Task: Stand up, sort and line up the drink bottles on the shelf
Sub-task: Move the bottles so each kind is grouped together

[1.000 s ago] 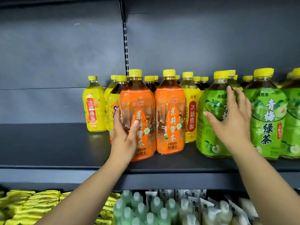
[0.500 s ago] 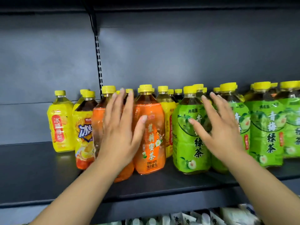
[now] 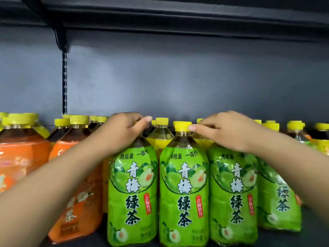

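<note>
Three green tea bottles with yellow caps stand upright side by side at the shelf front: left (image 3: 132, 189), middle (image 3: 183, 189) and right (image 3: 233, 189). My left hand (image 3: 122, 127) is curled over the cap of the left one and hides it. My right hand (image 3: 227, 131) is closed over the cap of the right one, its thumb tip touching the middle bottle's cap (image 3: 182, 126). A fourth green bottle (image 3: 279, 202) stands further right, partly behind my right forearm. Orange tea bottles (image 3: 23, 157) stand to the left, one (image 3: 78, 202) under my left forearm.
Yellow-labelled bottles (image 3: 160, 141) and several more yellow caps fill the rows behind. The upper shelf (image 3: 178, 15) hangs well above the caps. A slotted upright (image 3: 65, 82) runs down the grey back panel. A strip of dark shelf floor (image 3: 279, 239) shows at the lower right.
The view has shifted right and much closer to the green bottles. Both hands have risen from the bottle bodies to the caps of two green bottles.
</note>
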The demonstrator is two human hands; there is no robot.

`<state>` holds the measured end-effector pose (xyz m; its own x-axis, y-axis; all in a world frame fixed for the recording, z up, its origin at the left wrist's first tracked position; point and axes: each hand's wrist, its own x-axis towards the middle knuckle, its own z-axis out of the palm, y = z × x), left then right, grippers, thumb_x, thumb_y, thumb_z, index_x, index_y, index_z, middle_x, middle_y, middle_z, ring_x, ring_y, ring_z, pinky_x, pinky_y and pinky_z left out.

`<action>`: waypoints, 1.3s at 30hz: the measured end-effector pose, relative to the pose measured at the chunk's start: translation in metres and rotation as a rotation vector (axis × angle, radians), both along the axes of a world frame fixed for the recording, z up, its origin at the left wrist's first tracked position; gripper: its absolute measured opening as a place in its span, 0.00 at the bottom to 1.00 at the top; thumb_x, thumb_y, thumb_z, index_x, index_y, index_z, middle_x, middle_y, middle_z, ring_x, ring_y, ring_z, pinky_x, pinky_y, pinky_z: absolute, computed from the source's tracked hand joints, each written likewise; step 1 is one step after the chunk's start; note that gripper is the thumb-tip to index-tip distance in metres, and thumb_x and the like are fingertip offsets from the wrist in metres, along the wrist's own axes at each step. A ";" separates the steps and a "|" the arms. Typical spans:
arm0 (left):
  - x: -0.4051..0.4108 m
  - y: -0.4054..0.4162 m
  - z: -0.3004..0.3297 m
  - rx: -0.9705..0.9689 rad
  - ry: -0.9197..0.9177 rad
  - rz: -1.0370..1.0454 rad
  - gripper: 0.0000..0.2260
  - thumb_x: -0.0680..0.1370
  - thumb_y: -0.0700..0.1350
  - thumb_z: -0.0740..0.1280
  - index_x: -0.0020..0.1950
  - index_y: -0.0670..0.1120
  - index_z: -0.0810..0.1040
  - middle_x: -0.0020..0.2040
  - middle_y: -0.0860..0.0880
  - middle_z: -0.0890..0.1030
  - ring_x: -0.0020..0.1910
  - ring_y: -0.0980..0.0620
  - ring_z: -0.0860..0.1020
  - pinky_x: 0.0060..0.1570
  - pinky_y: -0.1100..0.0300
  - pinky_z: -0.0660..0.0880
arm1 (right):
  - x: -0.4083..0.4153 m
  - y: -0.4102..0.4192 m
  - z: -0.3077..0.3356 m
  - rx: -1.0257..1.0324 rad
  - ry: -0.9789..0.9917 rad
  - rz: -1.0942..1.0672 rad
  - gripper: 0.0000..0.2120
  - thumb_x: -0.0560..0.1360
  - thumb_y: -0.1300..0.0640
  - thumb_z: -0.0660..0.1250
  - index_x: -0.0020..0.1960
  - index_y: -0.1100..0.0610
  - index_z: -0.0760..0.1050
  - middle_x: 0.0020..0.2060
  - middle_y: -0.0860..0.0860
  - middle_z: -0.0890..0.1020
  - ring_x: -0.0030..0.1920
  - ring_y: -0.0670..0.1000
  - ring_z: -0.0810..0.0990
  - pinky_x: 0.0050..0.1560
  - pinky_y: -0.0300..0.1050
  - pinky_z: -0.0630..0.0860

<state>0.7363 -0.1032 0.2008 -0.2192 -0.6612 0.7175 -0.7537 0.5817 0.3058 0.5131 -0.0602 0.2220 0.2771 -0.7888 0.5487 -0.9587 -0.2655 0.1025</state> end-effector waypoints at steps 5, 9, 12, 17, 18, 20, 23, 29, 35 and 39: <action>-0.020 0.009 0.024 0.043 -0.098 0.111 0.15 0.78 0.52 0.59 0.36 0.48 0.80 0.32 0.50 0.78 0.29 0.63 0.74 0.30 0.72 0.67 | -0.052 -0.016 0.021 0.045 -0.413 0.109 0.22 0.75 0.39 0.55 0.47 0.54 0.80 0.51 0.51 0.81 0.53 0.52 0.76 0.53 0.44 0.68; -0.073 0.022 0.030 0.026 -0.103 -0.065 0.19 0.73 0.62 0.55 0.41 0.51 0.78 0.44 0.51 0.81 0.43 0.56 0.77 0.42 0.68 0.69 | -0.092 -0.016 0.010 -0.027 -0.271 -0.068 0.23 0.74 0.38 0.54 0.45 0.53 0.79 0.45 0.55 0.82 0.51 0.57 0.76 0.53 0.49 0.72; -0.107 0.022 0.023 0.073 -0.316 -0.042 0.25 0.63 0.69 0.48 0.36 0.53 0.75 0.41 0.52 0.82 0.41 0.54 0.77 0.44 0.62 0.72 | -0.111 -0.018 -0.007 -0.030 -0.216 -0.112 0.24 0.72 0.35 0.52 0.41 0.52 0.77 0.39 0.53 0.81 0.46 0.56 0.76 0.52 0.52 0.74; -0.118 0.016 0.025 0.037 -0.368 0.090 0.38 0.61 0.75 0.45 0.41 0.48 0.79 0.38 0.50 0.81 0.38 0.54 0.76 0.41 0.59 0.72 | -0.145 -0.019 -0.014 -0.042 -0.564 0.172 0.08 0.75 0.50 0.63 0.51 0.50 0.78 0.45 0.45 0.81 0.48 0.46 0.77 0.50 0.37 0.69; -0.125 0.019 0.025 -0.003 -0.359 0.086 0.38 0.64 0.77 0.45 0.43 0.48 0.78 0.39 0.51 0.81 0.38 0.56 0.76 0.42 0.59 0.72 | -0.155 -0.019 -0.015 -0.034 -0.558 0.184 0.10 0.74 0.52 0.64 0.54 0.51 0.78 0.47 0.45 0.81 0.49 0.45 0.76 0.52 0.37 0.69; -0.147 0.028 0.023 -0.142 -0.301 0.040 0.31 0.68 0.73 0.47 0.49 0.52 0.77 0.45 0.56 0.81 0.42 0.57 0.75 0.41 0.61 0.69 | -0.176 -0.021 -0.019 -0.073 -0.504 0.188 0.14 0.73 0.51 0.66 0.57 0.52 0.78 0.50 0.46 0.81 0.52 0.46 0.77 0.59 0.41 0.70; -0.194 0.043 0.014 -0.309 -0.283 -0.026 0.26 0.71 0.64 0.54 0.60 0.52 0.76 0.60 0.53 0.77 0.54 0.56 0.72 0.47 0.67 0.61 | -0.206 -0.021 -0.033 -0.175 -0.462 0.197 0.14 0.73 0.51 0.66 0.57 0.53 0.79 0.48 0.43 0.79 0.52 0.44 0.76 0.51 0.29 0.66; -0.281 0.034 -0.023 -0.105 0.140 0.026 0.36 0.71 0.59 0.65 0.74 0.49 0.57 0.73 0.49 0.62 0.71 0.54 0.61 0.62 0.67 0.55 | -0.274 -0.034 -0.074 -0.405 -0.711 0.184 0.24 0.71 0.54 0.70 0.65 0.57 0.71 0.61 0.51 0.72 0.65 0.48 0.67 0.61 0.29 0.56; -0.312 0.015 -0.064 0.067 0.590 0.105 0.40 0.65 0.54 0.74 0.71 0.48 0.60 0.66 0.52 0.68 0.67 0.54 0.66 0.63 0.64 0.61 | -0.281 -0.073 -0.110 0.113 -1.270 0.122 0.43 0.65 0.44 0.73 0.73 0.53 0.56 0.69 0.54 0.66 0.68 0.55 0.66 0.67 0.49 0.64; -0.316 0.010 -0.068 -0.006 0.638 0.192 0.34 0.64 0.58 0.72 0.67 0.47 0.68 0.63 0.50 0.74 0.64 0.51 0.71 0.65 0.60 0.65 | -0.291 -0.075 -0.111 0.222 -1.374 0.261 0.32 0.65 0.45 0.73 0.65 0.50 0.66 0.52 0.47 0.77 0.52 0.50 0.76 0.52 0.44 0.69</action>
<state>0.4202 -0.0932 0.1328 0.3709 -0.6419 0.6711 -0.5160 0.4583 0.7236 0.2219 -0.1350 0.1114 -0.2188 -0.9030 0.3698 -0.1813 -0.3348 -0.9247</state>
